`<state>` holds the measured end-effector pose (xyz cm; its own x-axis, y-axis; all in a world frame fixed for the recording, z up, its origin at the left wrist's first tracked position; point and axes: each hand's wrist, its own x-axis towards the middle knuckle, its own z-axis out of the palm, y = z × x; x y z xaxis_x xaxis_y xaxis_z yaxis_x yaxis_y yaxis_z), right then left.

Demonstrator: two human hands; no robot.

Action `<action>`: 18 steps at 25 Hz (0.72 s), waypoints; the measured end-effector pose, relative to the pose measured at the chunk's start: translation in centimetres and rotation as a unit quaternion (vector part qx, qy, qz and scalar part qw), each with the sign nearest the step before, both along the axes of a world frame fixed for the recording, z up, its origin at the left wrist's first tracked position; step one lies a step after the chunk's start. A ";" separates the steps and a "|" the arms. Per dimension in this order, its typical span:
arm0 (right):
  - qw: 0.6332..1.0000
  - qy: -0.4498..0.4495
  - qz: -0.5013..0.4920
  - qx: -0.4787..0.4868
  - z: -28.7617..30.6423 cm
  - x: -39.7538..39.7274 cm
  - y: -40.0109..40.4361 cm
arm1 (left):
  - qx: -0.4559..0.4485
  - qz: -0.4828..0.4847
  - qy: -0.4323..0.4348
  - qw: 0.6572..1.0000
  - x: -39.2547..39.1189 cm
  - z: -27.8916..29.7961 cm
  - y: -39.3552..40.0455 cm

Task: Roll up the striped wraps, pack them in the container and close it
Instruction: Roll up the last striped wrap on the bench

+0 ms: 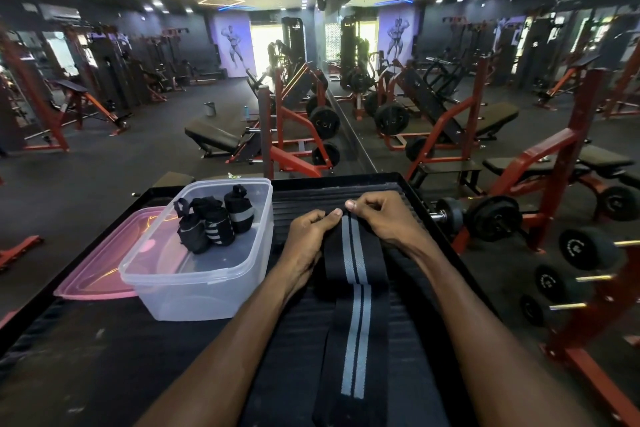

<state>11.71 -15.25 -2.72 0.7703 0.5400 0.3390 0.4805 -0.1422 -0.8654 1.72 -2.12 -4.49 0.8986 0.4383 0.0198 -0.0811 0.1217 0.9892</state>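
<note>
- My left hand (pixel 313 230) and right hand (pixel 379 217) sit side by side at the centre of the frame, each pinching the far end of the wrap (pixel 353 274) with curled fingers and thumb.
- My thumbs nearly meet over the two grey stripes; both wrists rest low on the fabric and my forearms run in from the bottom edge.
- The wrap lies flat on the dark surface (pixel 104 357), stretching from my hands down toward the bottom of the frame, with what looks like one fold or overlap about midway.
- I judge this to be the very start of the roll: the first turn is not yet formed.
- To do it well, I should fold the end over tight and square, keep the stripes lined up on each turn, and keep even pressure from both thumbs so the roll does not cone to one side.
- Smoothing that midway fold before the roll reaches it should save a lump.
- Left of my hands stands the clear container (pixel 197 291), open, with three rolled wraps (pixel 211 222) inside toward its far end.
- The pink lid (pixel 93 270) lies flat beside it, at the left, partly under the container's edge as far as I can tell.
- Dumbbells (pixel 581 250) sit on a rack at the right.
</note>
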 end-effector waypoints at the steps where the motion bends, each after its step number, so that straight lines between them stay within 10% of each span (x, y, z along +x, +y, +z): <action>1: 1.000 -0.002 0.005 0.014 0.1 0.0 0.0 | -0.008 -0.004 -0.006 1.000 0.0 0.1 0.0; 18: 0.997 0.061 0.048 0.023 0.0 -0.2 -0.1 | 0.021 0.043 -0.004 0.999 0.1 -0.2 0.4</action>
